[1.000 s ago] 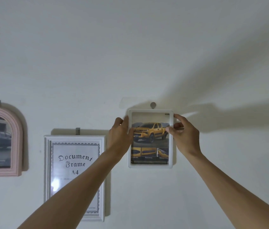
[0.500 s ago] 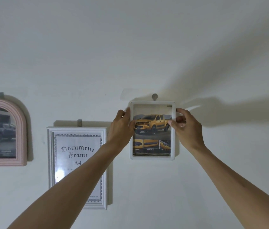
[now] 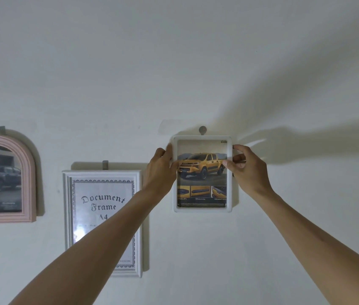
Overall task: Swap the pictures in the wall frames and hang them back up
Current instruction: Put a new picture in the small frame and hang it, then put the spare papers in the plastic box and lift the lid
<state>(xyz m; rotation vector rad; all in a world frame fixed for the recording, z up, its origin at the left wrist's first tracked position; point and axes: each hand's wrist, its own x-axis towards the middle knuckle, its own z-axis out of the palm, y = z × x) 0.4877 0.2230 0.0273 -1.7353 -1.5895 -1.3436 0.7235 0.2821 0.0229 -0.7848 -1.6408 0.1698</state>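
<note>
small white rounded frame with the yellow pickup print sits against the wall under its round hook, left hand and right hand fingers gripping its sides. pink arched frame and white document frame already hang; likely the last one.

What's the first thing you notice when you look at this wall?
The yellow truck picture in the white frame, right of middle, under a round hook. The left hand and right hand grip its sides. Left hang a document frame and a pink arched frame.
</note>
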